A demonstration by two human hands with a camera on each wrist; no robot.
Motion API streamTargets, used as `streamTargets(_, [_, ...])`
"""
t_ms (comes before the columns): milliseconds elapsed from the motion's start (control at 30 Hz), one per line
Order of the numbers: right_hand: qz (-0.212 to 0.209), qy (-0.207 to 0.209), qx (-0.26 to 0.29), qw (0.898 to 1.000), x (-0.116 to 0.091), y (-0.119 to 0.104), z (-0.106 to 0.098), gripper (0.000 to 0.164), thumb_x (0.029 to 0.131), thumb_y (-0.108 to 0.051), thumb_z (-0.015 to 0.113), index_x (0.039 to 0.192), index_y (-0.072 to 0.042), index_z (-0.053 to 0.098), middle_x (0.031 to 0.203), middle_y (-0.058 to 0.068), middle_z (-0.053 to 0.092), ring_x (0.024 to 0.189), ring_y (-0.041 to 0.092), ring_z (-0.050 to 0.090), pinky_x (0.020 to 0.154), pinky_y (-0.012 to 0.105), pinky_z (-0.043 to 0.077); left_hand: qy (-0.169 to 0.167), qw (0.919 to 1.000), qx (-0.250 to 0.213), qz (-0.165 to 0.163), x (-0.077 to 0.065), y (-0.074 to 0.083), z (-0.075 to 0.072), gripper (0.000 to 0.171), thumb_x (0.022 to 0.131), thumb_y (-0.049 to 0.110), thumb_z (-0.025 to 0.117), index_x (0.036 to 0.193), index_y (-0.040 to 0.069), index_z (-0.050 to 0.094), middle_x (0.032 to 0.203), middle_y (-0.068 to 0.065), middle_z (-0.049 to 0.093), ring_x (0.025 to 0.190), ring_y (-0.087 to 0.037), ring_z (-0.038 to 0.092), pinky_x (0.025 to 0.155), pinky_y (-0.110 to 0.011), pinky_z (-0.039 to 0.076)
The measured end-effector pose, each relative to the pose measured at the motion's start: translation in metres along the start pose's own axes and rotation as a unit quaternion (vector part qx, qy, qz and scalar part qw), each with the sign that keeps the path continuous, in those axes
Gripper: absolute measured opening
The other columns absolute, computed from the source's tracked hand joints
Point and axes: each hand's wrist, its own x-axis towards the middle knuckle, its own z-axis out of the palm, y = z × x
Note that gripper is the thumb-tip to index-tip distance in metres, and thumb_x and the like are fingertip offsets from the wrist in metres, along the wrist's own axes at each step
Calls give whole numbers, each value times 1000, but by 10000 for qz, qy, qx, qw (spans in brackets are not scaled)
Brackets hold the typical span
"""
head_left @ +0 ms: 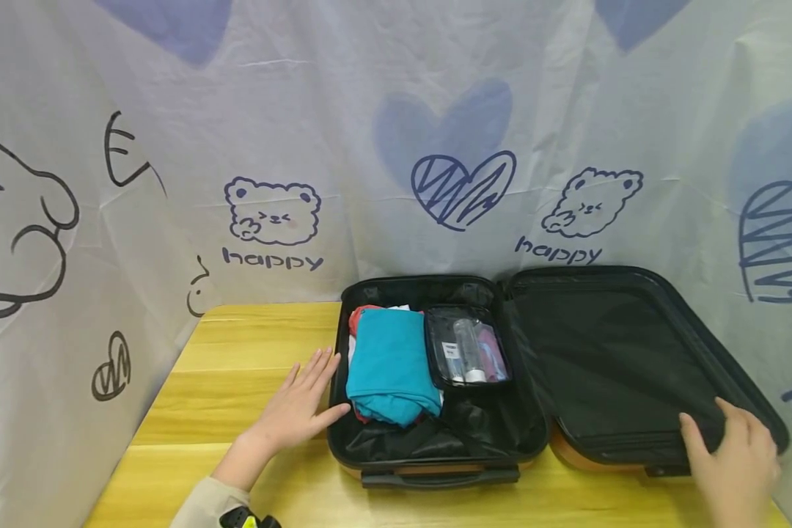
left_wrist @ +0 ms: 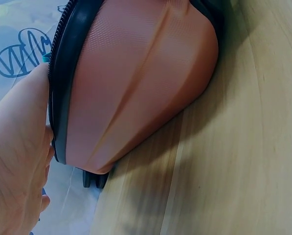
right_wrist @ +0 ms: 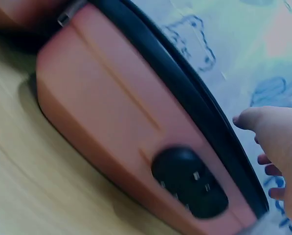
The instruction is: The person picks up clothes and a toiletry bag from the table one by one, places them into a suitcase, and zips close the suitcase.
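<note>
An open suitcase (head_left: 435,458) lies on the table, its black-lined lid (head_left: 614,352) folded out to the right. In its base sit a folded teal garment (head_left: 396,359), with red and white cloth showing at its edges, and a clear-topped black pouch (head_left: 458,330) holding bottles. My left hand (head_left: 300,407) rests with spread, straight fingers at the base's left rim. Over the lid's front right corner is my right hand (head_left: 735,458), fingers loosely bent. The right wrist view shows that hand (right_wrist: 278,142) beside the lid's black edge, apparently gripping nothing. The suitcase's shell (left_wrist: 141,83) is orange-pink.
The wooden table (head_left: 237,374) extends left of the suitcase and in front of it. A white cloth (head_left: 369,110) printed with hearts and bears hangs behind and at both sides. The suitcase's carry handle (head_left: 438,479) faces the front; a dark lock panel (right_wrist: 190,181) is on the lid's side.
</note>
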Motion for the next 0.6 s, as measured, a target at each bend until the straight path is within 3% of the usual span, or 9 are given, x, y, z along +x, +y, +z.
streamTargets(200, [1284,10,679,9894,-11,22,-4,78,100,-51,32,151,6,17,156,32,13,146,47,13,119,61,12,27,10000,-11,39,-1,2,2,85,94,61,47,157,15,14,165,-6,9,153,-27,11,121,-56,14])
streamTargets(367, [2421,72,1569,9574,-18,27,6,93,95,-54,43,155,-1,-4,163,23,-5,152,40,-1,123,54,5,28,9999,-103,-24,-1,1,2,84,95,59,48,158,16,13,165,-5,8,154,-26,9,122,-55,11])
streamTargets(467, [2989,85,2446,9223,-16,29,15,102,91,-50,52,155,-8,-15,163,16,-16,152,32,-9,124,47,-1,69,9999,-84,-33,-1,0,2,84,95,59,48,158,16,13,165,-4,7,154,-25,9,122,-55,11])
streamTargets(567, [3511,42,3652,8622,-14,32,22,107,90,-43,61,154,-21,-22,164,2,-18,151,15,-10,124,35,-1,85,10000,-42,-8,-1,-1,1,84,95,59,48,158,16,13,165,-5,8,153,-26,9,122,-56,12])
streamTargets(600, [3715,45,4027,8365,-13,33,25,108,88,-40,65,154,-27,-19,165,3,-9,152,15,-2,124,31,11,80,10000,-30,-1,-1,-1,1,84,95,59,48,158,16,13,165,-6,8,153,-26,9,122,-56,12])
